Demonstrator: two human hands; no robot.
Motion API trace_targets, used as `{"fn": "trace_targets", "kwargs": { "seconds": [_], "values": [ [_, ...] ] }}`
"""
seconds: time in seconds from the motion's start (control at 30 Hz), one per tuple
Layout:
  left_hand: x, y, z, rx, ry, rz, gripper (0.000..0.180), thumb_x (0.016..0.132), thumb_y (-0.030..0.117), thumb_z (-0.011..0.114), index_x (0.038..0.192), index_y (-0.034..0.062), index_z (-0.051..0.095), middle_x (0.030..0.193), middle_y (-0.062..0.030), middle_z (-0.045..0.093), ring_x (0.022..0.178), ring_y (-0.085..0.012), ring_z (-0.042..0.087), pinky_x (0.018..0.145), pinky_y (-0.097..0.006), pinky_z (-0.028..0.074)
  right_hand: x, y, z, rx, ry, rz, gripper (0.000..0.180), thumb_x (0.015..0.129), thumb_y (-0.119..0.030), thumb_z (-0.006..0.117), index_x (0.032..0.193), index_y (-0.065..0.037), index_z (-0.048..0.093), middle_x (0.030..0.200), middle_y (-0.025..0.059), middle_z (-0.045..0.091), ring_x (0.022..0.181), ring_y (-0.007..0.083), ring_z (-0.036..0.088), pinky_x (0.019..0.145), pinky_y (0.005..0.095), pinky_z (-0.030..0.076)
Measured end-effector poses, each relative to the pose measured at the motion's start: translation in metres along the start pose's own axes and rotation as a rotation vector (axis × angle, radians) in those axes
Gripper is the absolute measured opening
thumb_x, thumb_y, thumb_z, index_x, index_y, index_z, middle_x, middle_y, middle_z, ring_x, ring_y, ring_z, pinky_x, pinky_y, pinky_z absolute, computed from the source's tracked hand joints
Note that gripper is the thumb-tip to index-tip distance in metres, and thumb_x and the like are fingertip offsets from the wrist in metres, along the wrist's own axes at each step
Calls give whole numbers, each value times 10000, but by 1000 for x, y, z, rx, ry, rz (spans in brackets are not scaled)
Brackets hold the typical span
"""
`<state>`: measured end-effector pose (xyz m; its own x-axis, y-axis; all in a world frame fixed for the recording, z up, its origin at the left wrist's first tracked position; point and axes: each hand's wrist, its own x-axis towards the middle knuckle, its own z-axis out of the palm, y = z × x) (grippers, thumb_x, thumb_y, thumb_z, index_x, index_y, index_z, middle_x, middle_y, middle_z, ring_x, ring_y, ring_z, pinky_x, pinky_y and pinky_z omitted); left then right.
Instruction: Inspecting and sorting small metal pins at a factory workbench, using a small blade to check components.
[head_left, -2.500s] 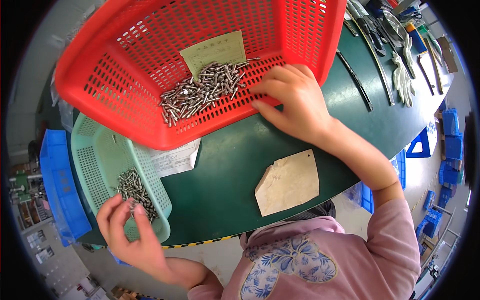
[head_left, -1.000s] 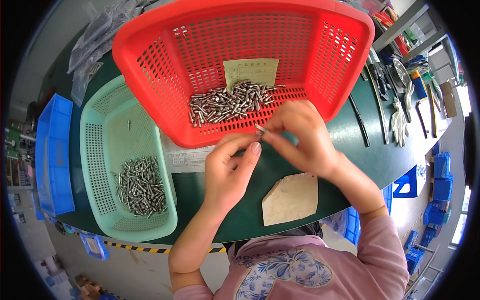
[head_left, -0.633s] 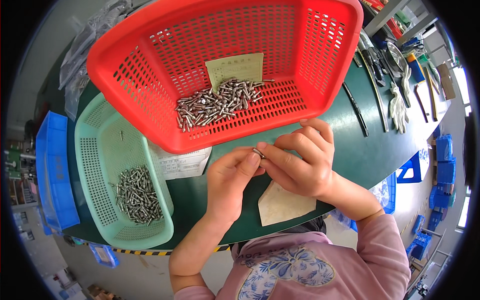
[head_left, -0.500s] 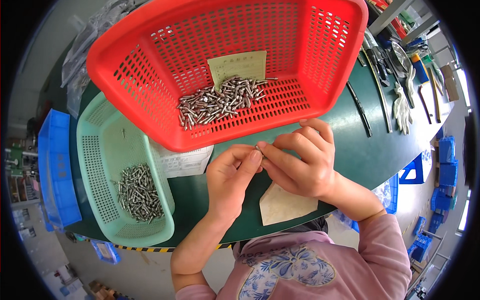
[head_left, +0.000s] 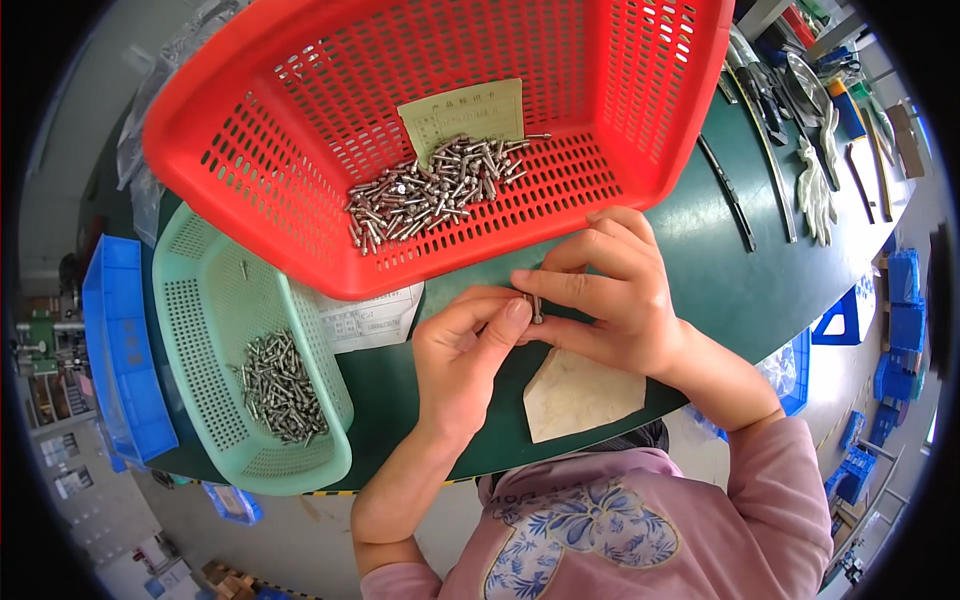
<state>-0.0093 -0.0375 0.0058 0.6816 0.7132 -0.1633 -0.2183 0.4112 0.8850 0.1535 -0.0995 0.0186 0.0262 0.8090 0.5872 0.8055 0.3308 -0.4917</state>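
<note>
My left hand (head_left: pixel 462 352) and my right hand (head_left: pixel 612 296) meet over the dark green table (head_left: pixel 720 280), just in front of the red basket (head_left: pixel 250 190). Between their fingertips they pinch one small metal screw (head_left: pixel 536 306). A pile of loose metal screws (head_left: pixel 430 190) lies in the red basket beside a yellowish paper slip (head_left: pixel 465 110). To the left, a light green basket (head_left: pixel 200 330) holds a smaller heap of screws (head_left: pixel 275 385).
A printed white sheet (head_left: pixel 365 318) lies under the red basket's edge. A beige card piece (head_left: pixel 575 392) rests near the table's front edge. Hand tools and a white glove (head_left: pixel 815 185) lie at the right. A blue crate (head_left: pixel 120 350) stands at far left.
2.5 s ago my left hand was at the green basket and my right at the red one. They came together in front of the red basket and now hold one screw between them.
</note>
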Motion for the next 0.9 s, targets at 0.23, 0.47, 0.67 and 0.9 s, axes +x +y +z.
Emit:
{"fn": "trace_targets", "kwargs": {
  "seconds": [0.23,0.47,0.67,0.9],
  "values": [
    [-1,3,0,-100,17,-108,194,922,119,558,911,-60,631,924,-90,608,793,-132,603,716,-244,520,1,-1,4,-28,37,-14,380,556,-277,784,895,-131,693,755,-49,564,665,149,510,757,332,387],
    [-2,10,-3,-249,-83,-190,230,948,141,492,964,-59,605,929,-91,613,806,-142,619,725,-264,524,0,1,5,-15,86,-33,365,542,-274,797,862,-129,697,748,-47,573,648,142,512,768,335,396],
    [-3,7,-5,-262,-142,-165,213,935,125,502,956,-61,603,938,-97,611,848,-145,613,763,-257,512,0,1,6,13,128,-43,334,545,-276,800,824,-124,698,729,-46,576,618,137,516,770,342,408],
    [-3,7,-7,-290,-167,-180,217,935,127,506,945,-65,605,954,-100,605,868,-149,607,789,-264,505,-1,2,5,14,137,-54,342,564,-352,805,798,-127,697,722,-50,575,601,132,511,768,353,413]
  ]
}}
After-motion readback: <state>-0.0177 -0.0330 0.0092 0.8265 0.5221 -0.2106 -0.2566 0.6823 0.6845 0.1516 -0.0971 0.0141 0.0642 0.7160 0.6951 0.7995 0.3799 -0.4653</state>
